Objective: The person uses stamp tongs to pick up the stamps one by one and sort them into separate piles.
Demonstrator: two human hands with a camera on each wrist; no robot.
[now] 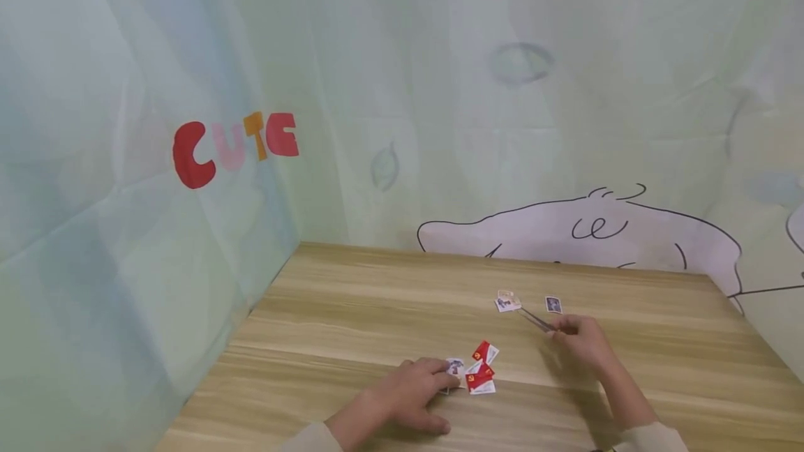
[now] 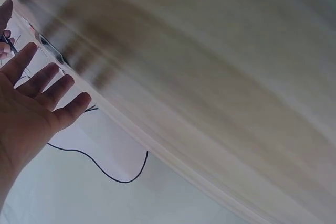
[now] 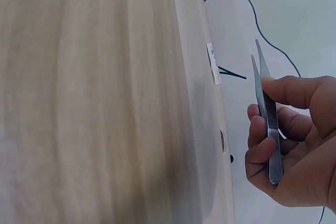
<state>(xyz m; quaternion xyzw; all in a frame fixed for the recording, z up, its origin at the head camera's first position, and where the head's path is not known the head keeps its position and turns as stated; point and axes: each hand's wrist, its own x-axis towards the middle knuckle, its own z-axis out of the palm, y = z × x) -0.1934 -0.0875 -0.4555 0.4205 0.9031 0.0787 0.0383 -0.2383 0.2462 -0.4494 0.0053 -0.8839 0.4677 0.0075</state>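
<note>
Metal tweezers [image 3: 272,121] are held between the thumb and fingers of my right hand [image 1: 584,342]. In the right wrist view their tips stand apart with nothing between them. In the head view the tips point left toward overlapping small stamp-like papers [image 1: 507,301]; whether they touch cannot be told. A single dark stamp-like paper [image 1: 553,305] lies just beyond the right hand. My left hand [image 1: 411,390] lies low over the table, fingers fairly straight, partly covering pale stamp-like papers [image 1: 455,367]. Red-and-white stamp-like papers [image 1: 481,380] lie against these, to the right of its fingertips.
The wooden table [image 1: 352,298] meets a printed cloth backdrop [image 1: 389,89] at its back edge and left side. Another red-and-white paper [image 1: 484,352] lies at the top of the nearer group.
</note>
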